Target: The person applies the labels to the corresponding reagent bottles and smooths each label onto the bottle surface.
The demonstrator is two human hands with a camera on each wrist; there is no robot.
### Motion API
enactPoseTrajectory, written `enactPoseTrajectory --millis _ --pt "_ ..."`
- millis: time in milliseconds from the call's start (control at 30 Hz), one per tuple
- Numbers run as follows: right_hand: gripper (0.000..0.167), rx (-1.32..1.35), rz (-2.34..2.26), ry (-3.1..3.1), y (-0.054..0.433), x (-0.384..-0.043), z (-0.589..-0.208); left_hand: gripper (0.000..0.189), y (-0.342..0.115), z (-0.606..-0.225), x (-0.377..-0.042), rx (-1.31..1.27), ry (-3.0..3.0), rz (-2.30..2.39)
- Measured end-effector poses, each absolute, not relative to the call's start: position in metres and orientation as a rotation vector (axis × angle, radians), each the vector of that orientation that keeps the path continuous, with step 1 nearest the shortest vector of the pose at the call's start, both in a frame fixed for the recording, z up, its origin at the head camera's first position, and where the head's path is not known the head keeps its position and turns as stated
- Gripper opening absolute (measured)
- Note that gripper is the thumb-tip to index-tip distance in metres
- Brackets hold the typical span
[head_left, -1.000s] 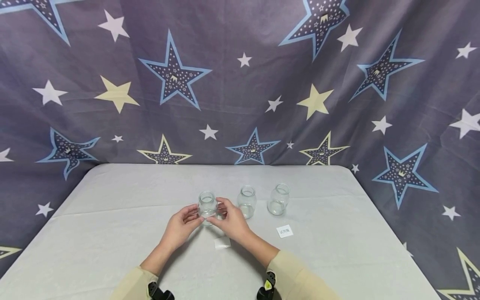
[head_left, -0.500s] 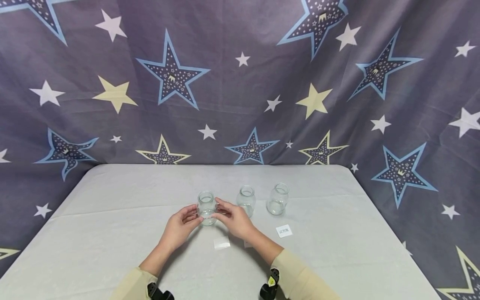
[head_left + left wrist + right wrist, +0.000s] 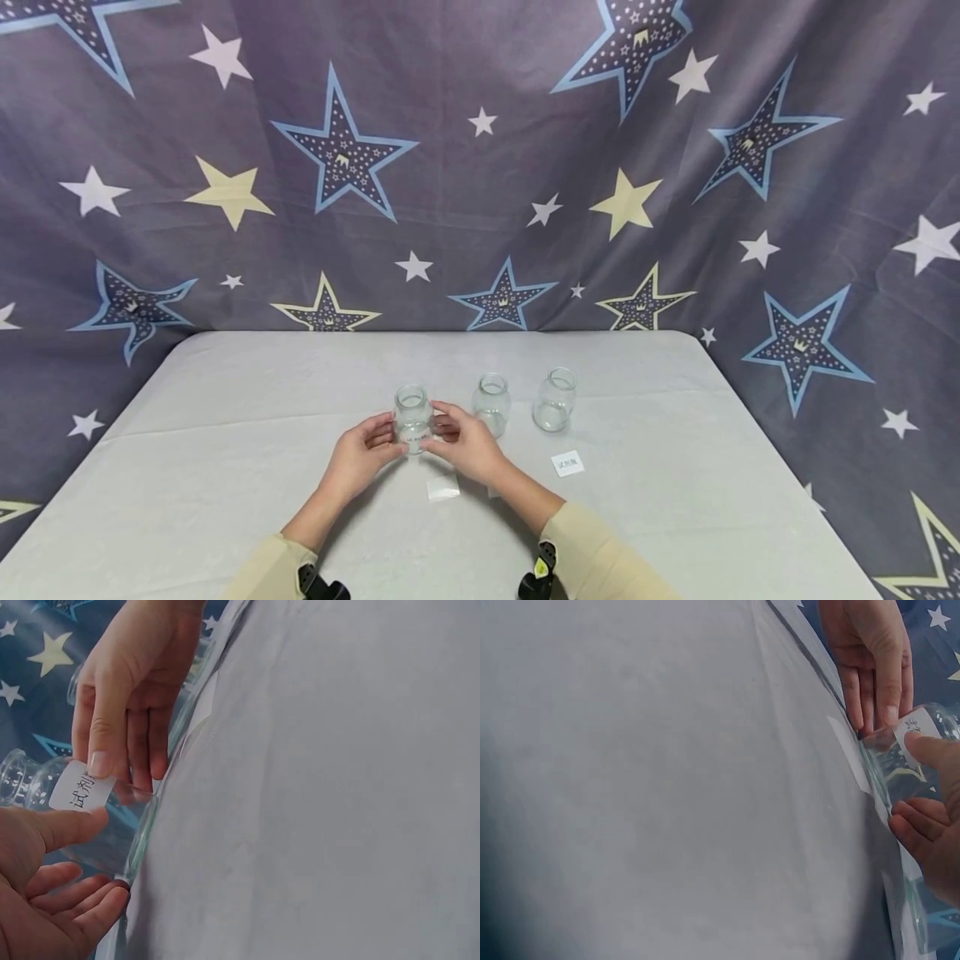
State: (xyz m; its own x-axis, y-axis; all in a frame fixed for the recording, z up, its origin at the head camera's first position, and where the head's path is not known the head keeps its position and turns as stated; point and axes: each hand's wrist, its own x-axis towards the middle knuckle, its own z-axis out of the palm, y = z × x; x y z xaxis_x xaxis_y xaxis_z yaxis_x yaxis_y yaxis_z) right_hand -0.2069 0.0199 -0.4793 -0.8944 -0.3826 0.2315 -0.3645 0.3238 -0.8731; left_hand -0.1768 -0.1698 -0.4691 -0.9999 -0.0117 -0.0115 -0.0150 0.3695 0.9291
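Observation:
A small clear glass jar (image 3: 412,407) stands upright on the table between my hands. On its front sits a white label (image 3: 77,790) with dark handwritten-looking characters. My left hand (image 3: 360,457) holds the jar's left side, its thumb at the label's edge and its fingers by the glass. From the other side, my right hand (image 3: 471,450) holds the jar, with its thumb touching the label and its fingers around the back. Two similar glass jars, a middle one (image 3: 491,406) and a right one (image 3: 555,402), stand upright to the right.
A white card (image 3: 567,463) with similar characters lies before the right jar. Near my right wrist lies a pale shiny slip (image 3: 443,487); another white piece (image 3: 492,492) is partly hidden by the forearm. A star-patterned curtain (image 3: 450,208) hangs behind the white-covered table (image 3: 262,383).
My right thumb lifts off the jar's front, shifts right, then comes back lower onto the label. The label's writing now shows in the head view. The left hand barely moves.

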Motion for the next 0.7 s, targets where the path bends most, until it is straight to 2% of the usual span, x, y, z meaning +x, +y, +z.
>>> enactPoseTrajectory --millis 500,700 --pt "0.036 -0.719 -1.613 2.65 0.0233 -0.2062 -0.4804 0.05 -0.1674 -0.4688 -0.1762 -0.05 2.642 1.739" --pt "0.041 -0.725 -1.713 2.547 0.0231 -0.2052 -0.4787 0.053 -0.1711 -0.4679 -0.1755 -0.037 2.607 1.797"
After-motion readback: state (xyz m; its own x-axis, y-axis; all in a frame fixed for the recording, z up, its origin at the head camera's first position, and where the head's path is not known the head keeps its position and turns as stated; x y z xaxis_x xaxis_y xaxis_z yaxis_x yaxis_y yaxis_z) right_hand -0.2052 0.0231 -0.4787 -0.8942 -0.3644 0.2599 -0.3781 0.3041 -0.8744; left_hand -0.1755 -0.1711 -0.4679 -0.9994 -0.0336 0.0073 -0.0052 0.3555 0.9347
